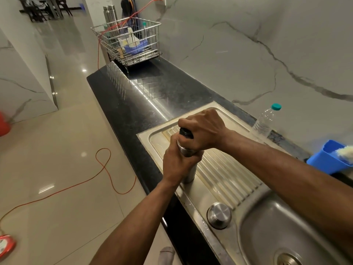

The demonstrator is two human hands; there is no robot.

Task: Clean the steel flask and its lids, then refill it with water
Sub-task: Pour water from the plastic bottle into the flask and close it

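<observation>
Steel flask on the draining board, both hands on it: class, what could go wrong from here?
1. The left hand grips the steel flask on the ribbed draining board; twisting the black lid with the right hand could make its base skid.
2. The steel cap beside the sink basin might get knocked in.

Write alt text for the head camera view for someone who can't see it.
A person's left hand grips an upright steel flask on a sink drainboard while the right hand grips its black inner lid. A steel cap sits beside the basin; a plastic water bottle stands by the wall.
</observation>
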